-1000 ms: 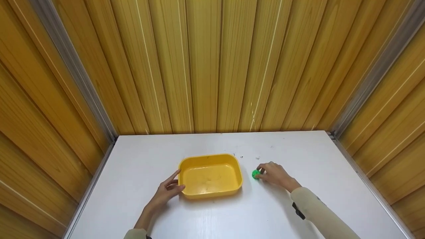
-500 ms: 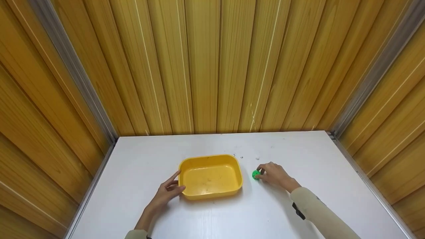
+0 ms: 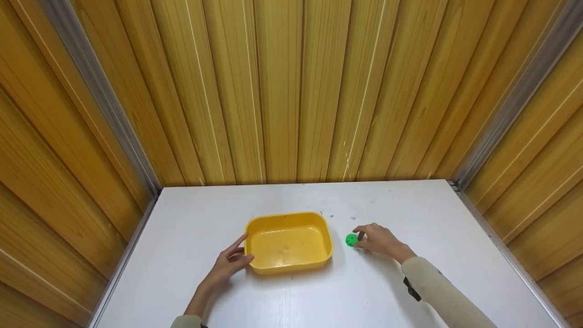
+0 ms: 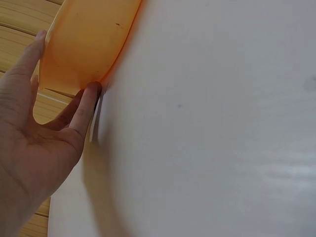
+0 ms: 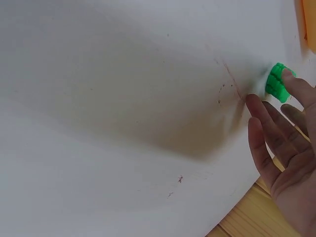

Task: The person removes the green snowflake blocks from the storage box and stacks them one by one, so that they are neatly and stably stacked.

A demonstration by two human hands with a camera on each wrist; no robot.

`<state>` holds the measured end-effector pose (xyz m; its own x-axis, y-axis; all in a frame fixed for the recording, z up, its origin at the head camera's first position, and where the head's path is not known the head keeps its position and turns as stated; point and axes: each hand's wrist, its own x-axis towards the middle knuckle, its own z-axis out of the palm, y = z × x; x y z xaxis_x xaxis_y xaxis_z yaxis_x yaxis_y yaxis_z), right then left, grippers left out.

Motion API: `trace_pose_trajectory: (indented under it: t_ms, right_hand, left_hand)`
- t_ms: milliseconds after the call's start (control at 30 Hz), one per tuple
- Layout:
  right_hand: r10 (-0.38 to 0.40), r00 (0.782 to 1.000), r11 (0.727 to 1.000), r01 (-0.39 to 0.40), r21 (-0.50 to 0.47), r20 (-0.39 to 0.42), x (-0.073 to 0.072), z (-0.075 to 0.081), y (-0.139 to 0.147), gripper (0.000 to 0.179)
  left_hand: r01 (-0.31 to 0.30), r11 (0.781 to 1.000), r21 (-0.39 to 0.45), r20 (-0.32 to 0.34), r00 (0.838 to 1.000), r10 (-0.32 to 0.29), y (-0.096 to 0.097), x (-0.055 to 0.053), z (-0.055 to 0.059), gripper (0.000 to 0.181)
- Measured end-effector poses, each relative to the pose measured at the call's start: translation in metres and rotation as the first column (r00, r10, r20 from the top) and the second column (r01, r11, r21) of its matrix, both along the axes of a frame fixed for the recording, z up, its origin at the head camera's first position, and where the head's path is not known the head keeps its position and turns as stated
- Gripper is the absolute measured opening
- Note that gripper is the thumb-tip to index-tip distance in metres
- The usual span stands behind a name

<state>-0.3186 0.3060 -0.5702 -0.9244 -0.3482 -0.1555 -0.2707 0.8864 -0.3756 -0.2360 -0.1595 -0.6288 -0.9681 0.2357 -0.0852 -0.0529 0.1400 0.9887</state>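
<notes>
My left hand [image 3: 226, 265] holds a rectangular yellow plastic bin [image 3: 291, 267] at its left end. Its thumb lies at the near corner and its index finger along the left rim. In the left wrist view, lower fingertips [image 4: 92, 91] sit at the bin's base, close to the table. Right of the bin, a small round green piece [image 3: 351, 240] with ridged edges stands on the table. My right hand [image 3: 378, 239] is beside it; in the right wrist view the thumb tip [image 5: 287, 75] overlaps the green piece [image 5: 276, 81], while the relaxed fingers spread apart from it.
A white tabletop [image 3: 410, 209] with small marks lies under everything. Wood-patterned panels [image 3: 291, 91] rise behind and at both sides, with grey metal posts [image 3: 496, 100] in the corners. Nothing shows inside the bin but scuffs.
My right hand has shifted slightly right, and its fingers have loosened, so more of the green piece shows. The left hand and the bin stay put.
</notes>
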Motion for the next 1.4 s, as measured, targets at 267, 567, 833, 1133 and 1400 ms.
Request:
trace_pose_trajectory:
  t_ms: [267, 567, 833, 1133, 1400]
  right_hand:
    - [-0.018, 1.0, 1.0, 0.017, 0.012, 0.026, 0.0005, 0.0003, -0.002, 0.044]
    - [0.024, 0.999, 0.999, -0.023, 0.037, -0.028, -0.0011, 0.0007, -0.0028, 0.041]
    - [-0.016, 1.0, 0.999, 0.016, 0.029, 0.005, -0.0008, 0.0016, -0.0044, 0.037]
    - [-0.03, 0.999, 0.999, 0.029, 0.013, 0.017, -0.0016, -0.0007, -0.0051, 0.038]
    - [-0.031, 0.999, 0.999, 0.03, 0.018, 0.031, -0.001, 0.0003, -0.0043, 0.044]
  left_hand:
    - [0.0, 1.0, 0.016, 0.011, 1.0, 0.0, 0.0016, 0.0008, 0.0011, 0.074]
    - [0.016, 0.999, 0.043, 0.0, 1.0, -0.016, 0.001, 0.0004, 0.0033, 0.076]
    - [0.005, 1.0, 0.019, 0.002, 1.0, -0.005, 0.0005, -0.0014, -0.0001, 0.077]
    - [0.005, 1.0, 0.015, 0.004, 1.0, -0.005, 0.0008, -0.001, -0.0003, 0.076]
    - [0.024, 1.0, 0.014, 0.011, 1.0, -0.024, -0.0012, -0.0009, 0.0036, 0.076]
